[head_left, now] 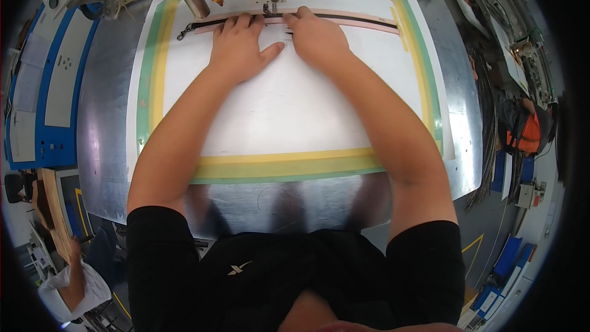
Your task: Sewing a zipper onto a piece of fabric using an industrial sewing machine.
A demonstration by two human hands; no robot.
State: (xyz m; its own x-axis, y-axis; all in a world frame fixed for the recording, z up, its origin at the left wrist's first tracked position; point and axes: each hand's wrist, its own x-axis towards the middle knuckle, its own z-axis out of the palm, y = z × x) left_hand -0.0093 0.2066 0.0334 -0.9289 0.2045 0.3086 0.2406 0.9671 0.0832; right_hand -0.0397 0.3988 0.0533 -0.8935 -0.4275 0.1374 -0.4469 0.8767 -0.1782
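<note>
The strap (362,20) was touched by left hand (241,51), grip spread, and right hand (321,42), grip unclear; it was judged light, pliable, best steadied along edges.

Pale cross-shaped logo (239,268) on a black shirt (276,289), tiny marking (382,19) on the pink strip (362,26), too small to read

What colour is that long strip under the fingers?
The strip is pink with a black line along it; the head view shows it best.
</note>
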